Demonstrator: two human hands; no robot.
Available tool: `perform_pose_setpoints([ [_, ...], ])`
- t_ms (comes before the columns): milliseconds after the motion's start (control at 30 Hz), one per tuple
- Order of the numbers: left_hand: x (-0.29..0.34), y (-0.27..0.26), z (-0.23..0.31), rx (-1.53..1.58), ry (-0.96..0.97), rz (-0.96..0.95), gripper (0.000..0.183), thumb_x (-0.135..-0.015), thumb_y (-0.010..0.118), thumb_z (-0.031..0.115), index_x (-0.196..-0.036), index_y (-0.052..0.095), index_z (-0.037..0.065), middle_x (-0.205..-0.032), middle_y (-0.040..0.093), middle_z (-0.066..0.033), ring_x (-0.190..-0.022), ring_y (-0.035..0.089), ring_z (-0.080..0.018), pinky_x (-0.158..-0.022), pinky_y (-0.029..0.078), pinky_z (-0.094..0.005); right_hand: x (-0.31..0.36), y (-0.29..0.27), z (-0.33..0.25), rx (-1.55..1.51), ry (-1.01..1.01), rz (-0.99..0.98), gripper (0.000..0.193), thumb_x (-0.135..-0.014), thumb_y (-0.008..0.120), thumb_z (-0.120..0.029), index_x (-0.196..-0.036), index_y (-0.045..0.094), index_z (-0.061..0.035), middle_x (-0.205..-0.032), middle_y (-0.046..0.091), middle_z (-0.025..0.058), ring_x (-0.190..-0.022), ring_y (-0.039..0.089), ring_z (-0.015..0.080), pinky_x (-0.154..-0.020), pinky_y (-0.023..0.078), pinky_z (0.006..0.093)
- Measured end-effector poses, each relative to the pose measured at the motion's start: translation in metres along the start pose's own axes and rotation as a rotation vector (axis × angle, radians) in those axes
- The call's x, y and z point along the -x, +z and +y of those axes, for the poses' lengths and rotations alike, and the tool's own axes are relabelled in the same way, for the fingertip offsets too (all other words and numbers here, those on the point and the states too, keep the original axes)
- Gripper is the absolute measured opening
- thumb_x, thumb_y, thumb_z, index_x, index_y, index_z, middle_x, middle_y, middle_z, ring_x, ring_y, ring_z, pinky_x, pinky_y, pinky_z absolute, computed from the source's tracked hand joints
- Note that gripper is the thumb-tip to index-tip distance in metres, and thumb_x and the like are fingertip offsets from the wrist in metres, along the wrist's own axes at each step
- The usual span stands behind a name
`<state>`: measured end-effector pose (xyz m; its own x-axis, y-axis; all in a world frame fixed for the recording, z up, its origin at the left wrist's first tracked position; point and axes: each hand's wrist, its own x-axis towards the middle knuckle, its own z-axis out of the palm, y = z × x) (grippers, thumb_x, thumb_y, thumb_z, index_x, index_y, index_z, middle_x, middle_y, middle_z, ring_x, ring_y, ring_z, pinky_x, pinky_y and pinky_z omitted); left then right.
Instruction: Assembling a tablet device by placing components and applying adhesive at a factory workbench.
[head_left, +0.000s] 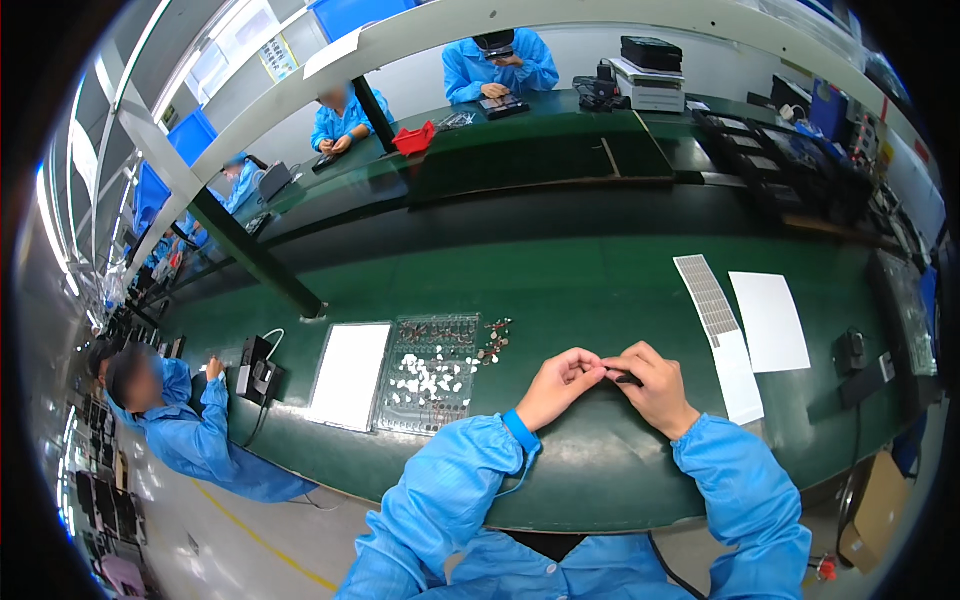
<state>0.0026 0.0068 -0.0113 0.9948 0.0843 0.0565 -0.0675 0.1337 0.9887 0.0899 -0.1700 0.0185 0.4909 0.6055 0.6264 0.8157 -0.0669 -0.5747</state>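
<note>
Head view: a slim dark piece (628,379) is held in the curled fingers of the right hand (652,388), whose tips are brought to the pinched thumb and forefinger of the left hand (560,388), seemingly for fine control; whether anything is gripped by the left cannot be told. Clear plastic trays (410,424), loose small parts (495,342) and a patterned strip (742,385) are laid at either side, apparently for easy reach. All are borne by a green bench (580,490), beyond which co-workers in blue (500,72) are seated.

Hands (563,388) together; right (657,392) holds dark object (629,380) above table (590,475).
</note>
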Motion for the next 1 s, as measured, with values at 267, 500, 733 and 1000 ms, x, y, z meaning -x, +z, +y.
perform_pose_setpoints([
  [267,0.002,0.000,0.008,-0.022,-0.027,-0.009,0.016,-0.098,0.063,0.017,-0.102,0.061,0.002,-0.095,0.066,-0.0010,-0.083,0.059,-0.0035,-0.071,0.047,-0.0193,-0.001,-0.001,0.000,0.003,-0.026,0.039,0.023,-0.072,0.078,-0.001,-0.093,0.072,-0.0070,-0.081,0.064,0.0041,-0.065,0.067,0.0194,-0.056,0.055,0.0291],
  [500,0.003,0.001,0.010,-0.033,-0.027,-0.012,0.017,-0.099,0.061,0.021,-0.102,0.061,0.004,-0.089,0.064,0.0014,-0.075,0.055,-0.0018,-0.063,0.042,-0.0182,-0.001,0.000,0.000,-0.006,-0.025,0.021,0.021,-0.072,0.079,-0.003,-0.091,0.072,-0.0072,-0.080,0.064,0.0047,-0.065,0.067,0.0198,-0.055,0.054,0.0290],
  [733,0.003,0.001,0.008,-0.055,-0.019,-0.016,0.018,-0.100,0.060,0.022,-0.101,0.061,0.004,-0.089,0.063,0.0018,-0.074,0.054,-0.0017,-0.063,0.043,-0.0187,-0.001,0.000,-0.002,-0.056,-0.001,0.016,0.019,-0.073,0.080,-0.002,-0.090,0.071,-0.0050,-0.079,0.063,0.0060,-0.063,0.067,0.0191,-0.055,0.055,0.0287],
  [1000,0.002,0.000,0.006,-0.069,-0.015,-0.019,0.018,-0.100,0.060,0.022,-0.101,0.061,0.004,-0.087,0.062,0.0033,-0.072,0.052,-0.0015,-0.062,0.042,-0.0185,-0.001,0.001,-0.001,-0.042,-0.029,0.018,0.019,-0.073,0.081,-0.002,-0.088,0.070,-0.0035,-0.078,0.063,0.0065,-0.063,0.067,0.0188,-0.054,0.055,0.0279],
])
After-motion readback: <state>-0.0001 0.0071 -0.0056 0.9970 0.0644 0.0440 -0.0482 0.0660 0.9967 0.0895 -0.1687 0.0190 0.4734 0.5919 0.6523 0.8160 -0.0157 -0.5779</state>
